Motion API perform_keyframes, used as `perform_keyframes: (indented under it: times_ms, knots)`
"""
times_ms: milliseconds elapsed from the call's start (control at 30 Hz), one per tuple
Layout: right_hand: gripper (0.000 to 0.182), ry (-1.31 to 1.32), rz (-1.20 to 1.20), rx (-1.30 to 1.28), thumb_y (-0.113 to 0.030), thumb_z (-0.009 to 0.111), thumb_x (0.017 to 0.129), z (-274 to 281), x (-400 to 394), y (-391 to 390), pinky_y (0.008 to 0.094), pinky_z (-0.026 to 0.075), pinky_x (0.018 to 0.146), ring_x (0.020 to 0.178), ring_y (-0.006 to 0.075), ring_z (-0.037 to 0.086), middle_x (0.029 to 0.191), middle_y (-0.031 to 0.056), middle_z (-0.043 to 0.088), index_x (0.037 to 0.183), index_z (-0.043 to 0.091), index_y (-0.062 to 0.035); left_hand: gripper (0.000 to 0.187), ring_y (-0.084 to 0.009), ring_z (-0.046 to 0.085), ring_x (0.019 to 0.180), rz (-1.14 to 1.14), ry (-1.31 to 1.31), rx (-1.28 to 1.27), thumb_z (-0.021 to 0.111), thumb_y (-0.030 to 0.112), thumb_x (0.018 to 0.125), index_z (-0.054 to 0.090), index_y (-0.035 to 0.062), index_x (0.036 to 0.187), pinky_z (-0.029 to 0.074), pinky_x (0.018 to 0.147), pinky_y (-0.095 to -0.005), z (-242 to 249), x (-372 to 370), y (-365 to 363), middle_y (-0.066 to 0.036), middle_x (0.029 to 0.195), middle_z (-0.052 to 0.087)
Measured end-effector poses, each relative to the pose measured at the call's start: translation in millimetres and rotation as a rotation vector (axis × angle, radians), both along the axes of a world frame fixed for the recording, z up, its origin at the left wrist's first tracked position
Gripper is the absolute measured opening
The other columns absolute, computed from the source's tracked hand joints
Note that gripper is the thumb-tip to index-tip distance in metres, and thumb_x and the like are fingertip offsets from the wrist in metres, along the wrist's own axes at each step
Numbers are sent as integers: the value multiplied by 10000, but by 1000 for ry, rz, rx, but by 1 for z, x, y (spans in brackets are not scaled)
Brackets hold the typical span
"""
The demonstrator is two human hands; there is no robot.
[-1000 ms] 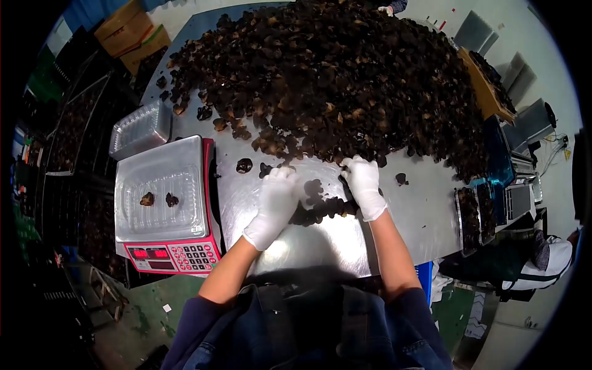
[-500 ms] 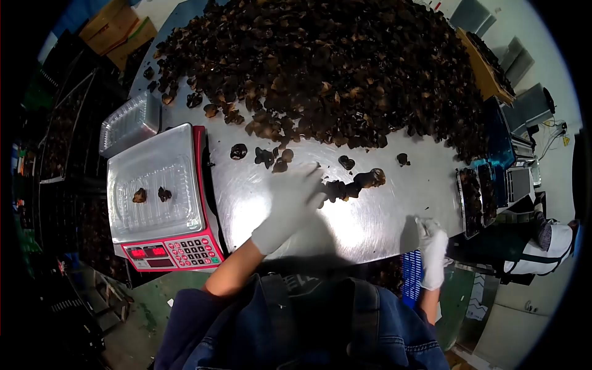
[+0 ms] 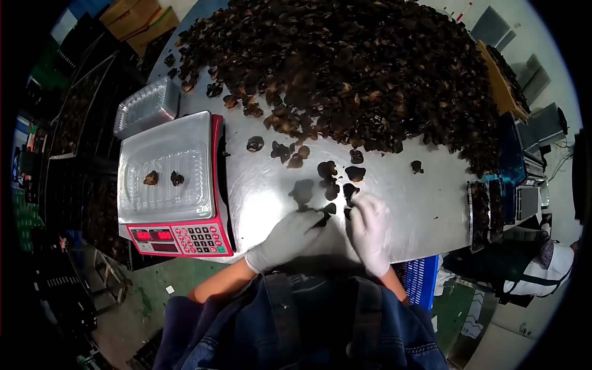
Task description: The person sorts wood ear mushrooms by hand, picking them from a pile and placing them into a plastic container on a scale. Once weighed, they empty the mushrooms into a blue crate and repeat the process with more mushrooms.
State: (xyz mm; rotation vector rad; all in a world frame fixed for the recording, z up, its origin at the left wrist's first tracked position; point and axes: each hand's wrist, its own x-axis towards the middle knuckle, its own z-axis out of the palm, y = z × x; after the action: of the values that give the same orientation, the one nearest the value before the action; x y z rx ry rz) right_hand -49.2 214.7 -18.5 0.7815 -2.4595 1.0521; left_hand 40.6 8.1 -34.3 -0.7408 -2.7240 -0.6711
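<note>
My gloved left hand (image 3: 285,239) is low over the metal table (image 3: 413,216), fingers closed on a dark wood ear mushroom (image 3: 328,210). Close beside it, my gloved right hand (image 3: 370,229) has its fingertips closed at another wood ear mushroom (image 3: 350,192), partly hidden by the glove. Just beyond the hands lie loose pieces, among them a dark mushroom (image 3: 354,173) and a small cluster (image 3: 328,172). A large mushroom pile (image 3: 364,80) covers the far part of the table.
On the left, a red-edged digital scale (image 3: 179,239) bears a clear plastic tray (image 3: 191,157) with two mushroom pieces in it. Clear containers (image 3: 148,108) stand behind it. Filled trays (image 3: 480,216) are at the right edge, and a blue basket (image 3: 421,280) sits below the table's front edge.
My right hand has come from the table's right edge to the middle. My left hand has drawn back toward my body and closed on a mushroom. The row of pieces between them has been separated.
</note>
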Motion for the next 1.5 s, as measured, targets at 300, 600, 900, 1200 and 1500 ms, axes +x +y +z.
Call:
perform_keyframes:
  times_ms: [300,600,900,1200,1500]
  knots:
    - [223,-215,-225,355,-238,688,832,-14,-117,-25,399,482,834,902,292,646,946,104,667,993,722,-87,385,-276,592,1074,374,112,16,603,111,830,610,49,1210,464,911,-375,9,-104,11,-100,1191,627]
    - [541,-280,17,169,-247,672,873,-8,-33,16,450,296,1136,1346,383,395,1457,204,440,1370,534,-83,249,-255,583,1040,274,-382,-151,614,219,888,656,121,1112,455,904,-375,15,-72,-15,-70,1066,642]
    - [908,-272,312,345,-362,874,606,-5,-6,14,479,343,1116,1326,397,412,1433,175,447,1377,494,-69,1130,-425,335,1369,308,-291,162,850,509,619,324,-12,1473,281,1133,-506,17,-6,-35,-240,1474,353]
    - [970,-74,189,251,-563,766,702,-9,-17,-2,508,275,1137,1363,448,366,1489,255,369,1441,418,-39,1148,-448,299,1384,293,-186,86,851,391,578,278,5,1495,260,1137,-532,5,-31,-14,-251,1495,303]
    - [514,-54,443,548,-267,810,663,29,-2,-30,490,329,1047,1289,291,454,1292,59,557,1142,653,-167,887,-440,341,1353,351,-71,149,798,279,669,405,56,1433,316,1093,-532,6,-10,-15,-210,1446,387]
